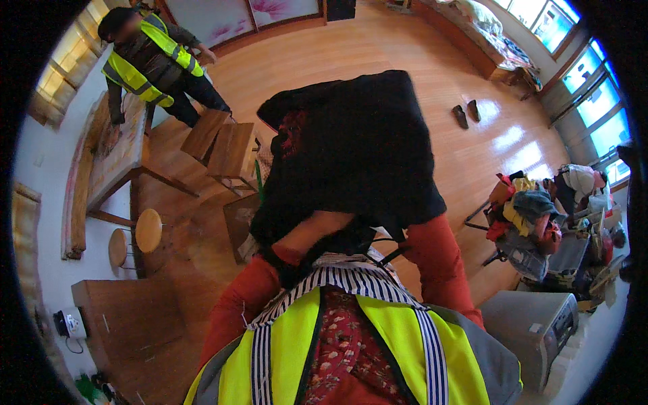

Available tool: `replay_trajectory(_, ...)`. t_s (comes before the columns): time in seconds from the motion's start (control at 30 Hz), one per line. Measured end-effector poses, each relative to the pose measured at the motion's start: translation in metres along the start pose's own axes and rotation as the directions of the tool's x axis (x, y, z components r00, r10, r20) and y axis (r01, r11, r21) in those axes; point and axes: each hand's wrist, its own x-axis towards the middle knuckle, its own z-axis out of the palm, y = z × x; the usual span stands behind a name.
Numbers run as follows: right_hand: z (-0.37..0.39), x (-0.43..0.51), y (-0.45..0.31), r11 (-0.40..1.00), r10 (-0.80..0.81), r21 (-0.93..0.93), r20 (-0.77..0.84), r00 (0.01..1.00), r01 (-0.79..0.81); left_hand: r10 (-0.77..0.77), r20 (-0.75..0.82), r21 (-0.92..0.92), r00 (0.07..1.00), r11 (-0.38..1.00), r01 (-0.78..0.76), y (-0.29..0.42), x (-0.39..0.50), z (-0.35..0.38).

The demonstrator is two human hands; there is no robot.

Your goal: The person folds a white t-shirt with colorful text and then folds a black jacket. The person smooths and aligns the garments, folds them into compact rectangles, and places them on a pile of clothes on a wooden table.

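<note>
A black cloth garment (349, 147) with a dark red pattern near its left edge is raised and spread in front of me. My left hand (329, 223) reaches into its lower folds from a red sleeve; the bare wrist shows, but the fingers are hidden. On the right, my other red sleeve (435, 243) runs up to the garment's lower corner, and the cloth covers my right hand. Below the garment are a striped apron (349, 276) and a yellow reflective vest (283, 349) on my body. Thin black straps (387, 250) hang by the garment's lower edge.
A person (152, 61) in a reflective vest stands at a wooden table (119, 152) on the left. Wooden stools (230, 152) stand near the garment. To the right are a heap of clothes (531, 207) and a grey appliance (526, 324). Shoes (459, 116) lie on the floor.
</note>
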Motion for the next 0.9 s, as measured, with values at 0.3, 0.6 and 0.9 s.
replay_trajectory(0.3,-0.078,-0.111,0.015,0.963,0.257,0.111,-0.12,0.959,-0.244,-0.286,-0.139,-0.106,0.948,0.956,0.272,-0.103,-0.04,0.081)
replay_trajectory(0.6,-0.1,-0.15,0.073,0.895,0.437,0.003,-0.213,0.874,-0.447,-0.368,-0.143,-0.248,0.919,0.912,0.327,-0.114,-0.08,0.099)
replay_trajectory(0.9,-0.074,-0.119,0.082,0.905,0.395,-0.087,-0.185,0.9,-0.416,-0.4,-0.272,-0.376,0.875,0.882,0.286,-0.116,-0.044,0.071)
